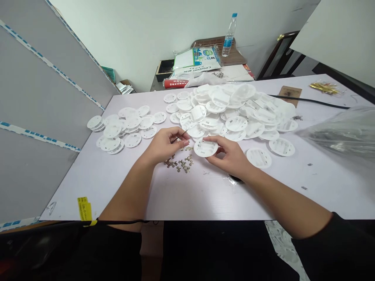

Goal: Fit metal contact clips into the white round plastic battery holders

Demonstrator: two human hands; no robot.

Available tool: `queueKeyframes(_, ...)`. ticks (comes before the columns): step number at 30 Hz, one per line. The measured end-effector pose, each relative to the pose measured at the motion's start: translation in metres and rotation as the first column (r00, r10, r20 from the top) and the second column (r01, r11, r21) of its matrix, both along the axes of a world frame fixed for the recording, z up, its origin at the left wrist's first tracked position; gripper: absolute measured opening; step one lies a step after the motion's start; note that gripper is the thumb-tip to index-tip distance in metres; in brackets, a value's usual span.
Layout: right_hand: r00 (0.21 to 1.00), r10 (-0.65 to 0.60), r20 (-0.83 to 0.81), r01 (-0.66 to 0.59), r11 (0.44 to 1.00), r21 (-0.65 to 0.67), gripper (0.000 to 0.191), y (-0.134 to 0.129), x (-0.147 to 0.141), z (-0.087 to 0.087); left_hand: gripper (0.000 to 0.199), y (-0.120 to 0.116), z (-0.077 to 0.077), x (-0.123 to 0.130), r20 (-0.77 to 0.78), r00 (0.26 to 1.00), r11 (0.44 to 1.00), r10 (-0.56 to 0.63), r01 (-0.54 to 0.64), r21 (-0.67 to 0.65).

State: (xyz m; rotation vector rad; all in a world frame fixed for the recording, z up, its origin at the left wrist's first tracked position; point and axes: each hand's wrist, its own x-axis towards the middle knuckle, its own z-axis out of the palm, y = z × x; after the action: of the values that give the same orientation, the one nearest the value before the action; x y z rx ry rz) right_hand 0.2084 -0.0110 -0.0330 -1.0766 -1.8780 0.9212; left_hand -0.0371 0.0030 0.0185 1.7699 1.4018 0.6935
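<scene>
My right hand (230,154) is closed on the edge of a white round plastic disc (205,148), tilted a little and facing me. Its face carries small slots and raised ribs. Just left of it, my left hand (168,144) pinches a thin dark tool (179,136) that looks like tweezers. Whether a small part also sits between its fingertips, I cannot tell. Below the left hand lie loose small metal contact pieces (183,166). Behind both hands spreads a big heap of similar white discs (234,109).
Another group of discs (129,125) lies at the left beside a grey partition (43,89). A clear plastic bag (345,132) stands at the right. Further back are a brown paper piece (290,95), a black cable (316,102) and a water bottle (228,39).
</scene>
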Motion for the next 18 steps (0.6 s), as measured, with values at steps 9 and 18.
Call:
queueKeyframes(9,1.000,0.024,0.004,-0.024,0.975,0.223,0.049,0.002,0.000,-0.001,0.010,-0.008,-0.015,0.030,0.058,0.998,1.000,0.003,-0.003,-0.003)
queueKeyframes(18,0.999,0.028,0.038,-0.036,0.970,0.242,0.052,0.003,0.003,-0.002,0.015,-0.013,-0.014,0.035,-0.124,0.992,0.997,0.008,0.001,0.077)
